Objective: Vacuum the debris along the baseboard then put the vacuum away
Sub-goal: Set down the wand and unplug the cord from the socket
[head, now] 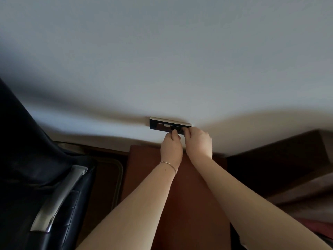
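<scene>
**Head view.** Both bare forearms are extended toward 12 o'clock. They meet at a black rectangular wall plate with a pale metal frame (163, 123), which is set low on the white wall (162, 60).

The left hand (171, 147), marked by a thin chain bracelet (169, 164) at the wrist, is held with its thumb raised to the plate's lower edge and its fingers curled. The right hand (198, 142), just beside it at 3 o'clock, is held with its fingertips (185, 131) curled against the plate. Whether either hand pinches a plug or merely touches the plate cannot be told, and no cord is visible. The paired reach is judged to serve a connection at the socket, since fine work there is steadied by two hands.

A reddish-brown wooden table (144, 168) lies beneath the forearms at 6 o'clock. A black leather chair with a silver armrest (59, 195) stands at 8 o'clock, and dark brown furniture (279, 150) is seen at 3 o'clock.

The vacuum is not in view, and no debris can be made out. No container is shown. The contents of the plate's dark recesses cannot be resolved.
</scene>
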A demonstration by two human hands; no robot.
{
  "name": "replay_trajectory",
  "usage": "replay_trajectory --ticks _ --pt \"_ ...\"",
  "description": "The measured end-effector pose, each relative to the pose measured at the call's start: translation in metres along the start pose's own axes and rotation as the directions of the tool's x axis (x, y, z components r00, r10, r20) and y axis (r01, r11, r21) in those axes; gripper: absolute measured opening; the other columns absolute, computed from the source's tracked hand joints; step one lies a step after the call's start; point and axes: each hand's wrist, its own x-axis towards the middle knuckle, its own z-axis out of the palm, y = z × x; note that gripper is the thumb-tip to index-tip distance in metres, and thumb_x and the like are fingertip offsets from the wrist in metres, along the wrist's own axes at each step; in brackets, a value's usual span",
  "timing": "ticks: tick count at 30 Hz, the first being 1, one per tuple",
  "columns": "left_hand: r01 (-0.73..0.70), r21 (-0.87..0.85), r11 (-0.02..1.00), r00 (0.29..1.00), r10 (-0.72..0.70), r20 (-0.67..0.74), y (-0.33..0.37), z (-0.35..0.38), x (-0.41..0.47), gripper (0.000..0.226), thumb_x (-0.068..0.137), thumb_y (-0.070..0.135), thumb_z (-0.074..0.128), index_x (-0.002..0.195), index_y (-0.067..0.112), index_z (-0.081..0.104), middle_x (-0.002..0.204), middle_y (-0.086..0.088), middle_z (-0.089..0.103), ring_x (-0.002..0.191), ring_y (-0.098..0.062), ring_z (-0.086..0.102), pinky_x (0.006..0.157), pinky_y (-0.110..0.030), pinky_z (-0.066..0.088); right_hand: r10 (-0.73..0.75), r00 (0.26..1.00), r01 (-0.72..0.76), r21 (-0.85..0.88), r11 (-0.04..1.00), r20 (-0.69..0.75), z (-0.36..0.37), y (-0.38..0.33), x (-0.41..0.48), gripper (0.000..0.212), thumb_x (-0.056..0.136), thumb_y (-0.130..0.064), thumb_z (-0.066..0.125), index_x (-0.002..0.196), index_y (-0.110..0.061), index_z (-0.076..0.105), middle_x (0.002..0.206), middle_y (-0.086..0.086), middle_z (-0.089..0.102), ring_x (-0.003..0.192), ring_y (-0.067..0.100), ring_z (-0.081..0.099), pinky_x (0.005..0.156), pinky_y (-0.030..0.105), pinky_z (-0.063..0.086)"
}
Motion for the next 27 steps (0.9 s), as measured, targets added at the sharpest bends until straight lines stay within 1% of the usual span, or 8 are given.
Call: replay_trajectory --ticks 2,5,10,14,19,22,25,27 --pt "0.018 0.063 0.998 1.000 -0.018 0.005 -0.023 -0.001 -0.014 0.034 0.102 0.028 0.029 0.086 0.010 0.053 0.094 -0.015 0.063 0.095 -0.033 0.058 0.078 -0.035 0.041 -0.003 1.000 0.003 -0.004 1.000 -0.020 0.002 0.001 0.000 0.039 0.101 -0.030 0.039 0.090 -0.003 0.065 0.086 0.020 0.068 0.086 0.040 0.059 0.063 0.033 0.029" --pt "0.024 0.157 0.987 0.999 -0.030 0.040 -0.058 -0.011 -0.040 0.035 0.102 0.027 0.028 0.071 0.021 0.044 0.070 0.000 0.051 0.077 -0.031 0.054 0.067 -0.032 0.038 -0.028 0.999 0.027 -0.018 0.999 -0.038 0.000 0.002 -0.003 0.040 0.101 -0.030 0.039 0.087 -0.001 0.063 0.082 0.022 0.067 0.079 0.041 0.058 0.061 0.034 0.029" --pt "-0.060 0.056 0.997 0.998 0.058 0.037 -0.036 -0.019 -0.018 0.034 0.101 0.027 0.028 0.073 0.024 0.046 0.066 0.006 0.045 0.068 -0.018 0.044 0.069 -0.030 0.035 0.008 1.000 -0.012 0.161 0.987 0.029 -0.002 0.008 -0.007 0.031 0.098 -0.025 0.044 0.090 -0.004 0.066 0.076 0.015 0.065 0.076 0.035 0.056 0.063 0.035 0.039" --pt "-0.047 -0.049 0.998 0.998 0.049 0.039 -0.028 -0.025 -0.023 0.032 0.100 0.030 0.030 0.075 0.023 0.049 0.065 0.004 0.045 0.069 -0.021 0.045 0.069 -0.035 0.039 0.072 0.982 -0.123 0.292 0.949 0.177 0.003 0.012 -0.032 0.028 0.093 -0.014 0.047 0.111 -0.018 0.068 0.098 0.004 0.071 0.094 0.022 0.063 0.081 0.030 0.049" --pt "-0.021 -0.123 0.992 1.000 0.021 0.001 -0.019 -0.043 -0.035 0.033 0.100 0.033 0.033 0.074 0.021 0.048 0.060 0.004 0.041 0.057 -0.019 0.038 0.057 -0.032 0.032 0.033 0.868 -0.273 0.420 0.865 0.496 0.016 0.003 -0.093 0.037 0.088 0.000 0.040 0.076 -0.026 0.063 0.067 -0.007 0.066 0.068 0.010 0.063 0.063 0.020 0.048" --pt "-0.016 -0.168 0.986 1.000 0.016 -0.002 -0.008 -0.058 -0.043 0.033 0.098 0.036 0.033 0.073 0.022 0.049 0.060 0.004 0.043 0.059 -0.023 0.039 0.059 -0.034 0.030 0.034 0.755 -0.417 0.440 0.795 0.655 0.022 -0.006 -0.126 0.033 0.090 -0.002 0.040 0.081 -0.022 0.065 0.070 -0.004 0.069 0.069 0.010 0.068 0.064 0.019 0.049" --pt "-0.033 -0.199 0.979 0.999 0.034 0.000 0.009 -0.074 -0.055 0.031 0.097 0.037 0.034 0.072 0.023 0.047 0.061 0.005 0.042 0.062 -0.026 0.038 0.068 -0.036 0.030 0.003 0.733 -0.451 0.483 0.751 0.680 0.022 -0.016 -0.148 0.024 0.093 -0.009 0.047 0.088 -0.021 0.067 0.078 -0.002 0.070 0.073 0.007 0.068 0.070 0.020 0.050" --pt "-0.055 -0.196 0.979 0.998 0.055 -0.003 0.015 -0.082 -0.064 0.031 0.098 0.035 0.033 0.072 0.024 0.045 0.061 0.004 0.041 0.057 -0.018 0.039 0.059 -0.033 0.032 -0.044 0.757 -0.398 0.513 0.760 0.652 0.021 -0.023 -0.160 0.020 0.093 -0.014 0.048 0.090 -0.020 0.067 0.079 -0.003 0.068 0.074 0.008 0.063 0.073 0.024 0.048"
